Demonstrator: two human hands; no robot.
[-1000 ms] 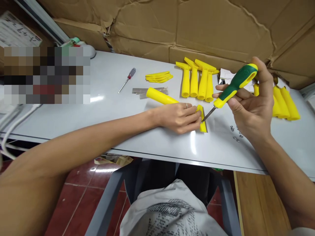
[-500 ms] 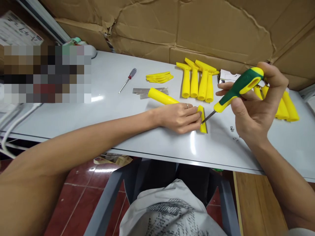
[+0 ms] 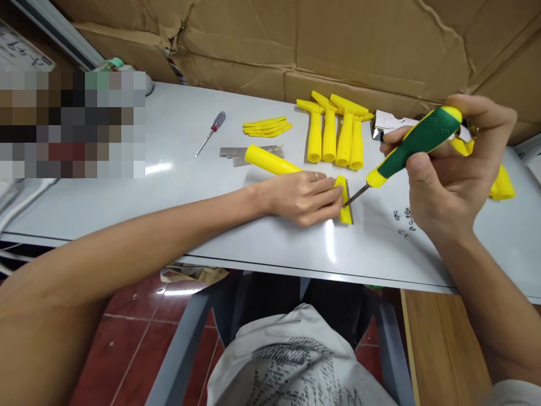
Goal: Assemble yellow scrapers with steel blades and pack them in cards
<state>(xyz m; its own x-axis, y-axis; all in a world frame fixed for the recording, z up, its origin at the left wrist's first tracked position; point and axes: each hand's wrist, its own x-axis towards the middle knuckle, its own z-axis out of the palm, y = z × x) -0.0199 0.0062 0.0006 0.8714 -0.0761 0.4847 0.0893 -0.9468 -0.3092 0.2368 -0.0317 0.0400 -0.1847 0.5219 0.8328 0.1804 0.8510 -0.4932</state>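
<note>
My left hand (image 3: 305, 198) is closed over a yellow plastic scraper (image 3: 270, 162) lying on the white table. The scraper's round handle sticks out to the upper left, and its flat head shows past my fingertips. In my right hand (image 3: 454, 163) is a green and yellow screwdriver (image 3: 416, 148), fingers wrapped round its handle. Its shaft slants down to the left, and the tip meets the scraper head beside my left fingers. Whether a screw sits under the tip is hidden. Several small screws (image 3: 406, 223) lie on the table left of my right wrist.
Thin metal blades (image 3: 230, 152) lie behind the scraper, with a stack of yellow strips (image 3: 267, 127) farther back. A smaller screwdriver (image 3: 211, 134) rests to the left. Several yellow scrapers (image 3: 347, 132) stand against the cardboard (image 3: 372, 51); more yellow handles (image 3: 504, 183) lie at the right.
My right hand has turned the screwdriver's handle, and its grip has shifted slightly. The left hand still holds the scraper in place. The whole view has moved a little.
</note>
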